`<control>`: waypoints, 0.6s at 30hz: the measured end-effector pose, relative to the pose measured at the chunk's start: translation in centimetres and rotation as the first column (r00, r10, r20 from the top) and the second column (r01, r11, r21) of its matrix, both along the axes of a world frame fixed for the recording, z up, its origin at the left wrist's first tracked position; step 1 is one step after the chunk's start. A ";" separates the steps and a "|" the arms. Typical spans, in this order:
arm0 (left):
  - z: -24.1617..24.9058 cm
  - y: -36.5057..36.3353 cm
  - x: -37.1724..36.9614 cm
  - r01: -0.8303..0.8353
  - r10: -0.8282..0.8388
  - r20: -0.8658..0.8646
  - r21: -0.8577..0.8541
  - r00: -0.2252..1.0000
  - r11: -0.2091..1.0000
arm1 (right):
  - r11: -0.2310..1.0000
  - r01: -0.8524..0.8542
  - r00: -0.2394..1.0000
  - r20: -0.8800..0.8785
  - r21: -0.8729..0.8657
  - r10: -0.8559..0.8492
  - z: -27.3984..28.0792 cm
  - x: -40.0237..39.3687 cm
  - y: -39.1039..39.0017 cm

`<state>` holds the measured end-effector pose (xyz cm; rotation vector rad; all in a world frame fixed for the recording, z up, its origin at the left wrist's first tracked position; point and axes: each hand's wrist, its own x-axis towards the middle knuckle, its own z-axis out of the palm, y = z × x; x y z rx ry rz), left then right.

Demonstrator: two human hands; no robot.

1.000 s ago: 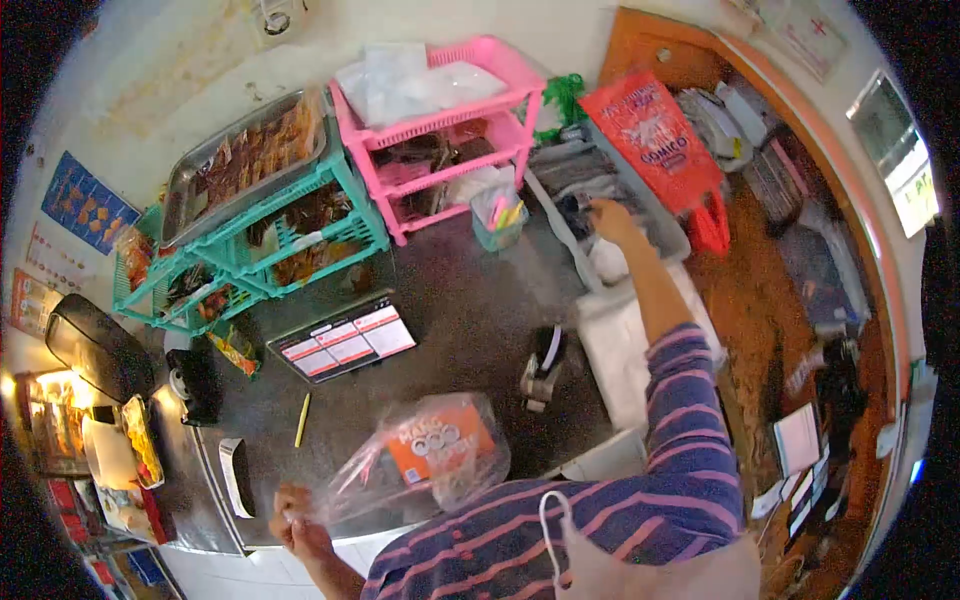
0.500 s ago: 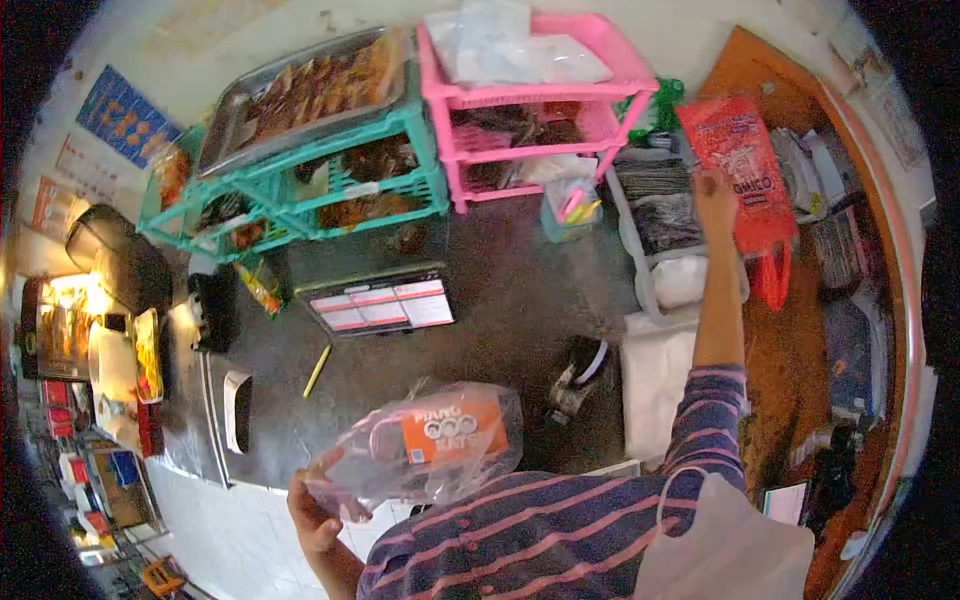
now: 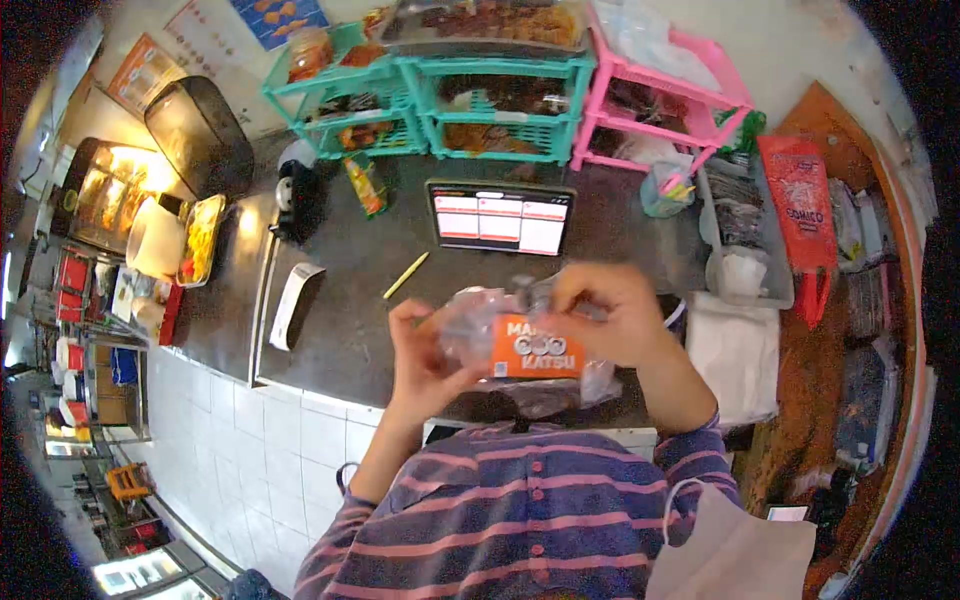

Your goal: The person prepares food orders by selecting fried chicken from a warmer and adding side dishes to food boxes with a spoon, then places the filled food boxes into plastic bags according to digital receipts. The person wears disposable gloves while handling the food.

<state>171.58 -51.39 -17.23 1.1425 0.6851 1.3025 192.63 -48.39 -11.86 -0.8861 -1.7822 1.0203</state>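
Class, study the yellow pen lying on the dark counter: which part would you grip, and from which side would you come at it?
Grip the yellow pen across its middle, coming straight down from above. It lies flat and slanted on the counter, with bare surface on both long sides, so two fingers could probably close across the thin barrel. The tablet sits close to its upper end, so the ends are likely less handy.

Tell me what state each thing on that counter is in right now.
Clear plastic bag: held up in both hands, an orange-labelled pack inside.
Left hand: grip closed on the bag's side.
Right hand: pinching the bag's top.
Tablet: propped up, screen lit.
Yellow pen: lying flat on the counter.
Red bag: hanging at the right.
Metal tray: filled with food, atop the teal rack.
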 end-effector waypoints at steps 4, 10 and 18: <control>-1.1 0.9 -2.4 0.133 -0.064 -0.344 0.181 0.937 0.975 | 0.967 -0.032 0.998 0.046 -0.255 0.045 -2.7 -4.5 -2.0; -2.5 0.9 -3.3 0.145 -0.077 -0.310 0.204 0.948 0.968 | 0.994 0.048 0.986 0.157 0.102 -0.063 -3.1 -6.5 -3.2; -2.2 -0.3 -3.8 0.320 -0.341 -0.250 -0.121 0.906 0.940 | 0.965 0.264 0.833 0.507 -0.011 -0.222 -10.0 -5.2 -4.5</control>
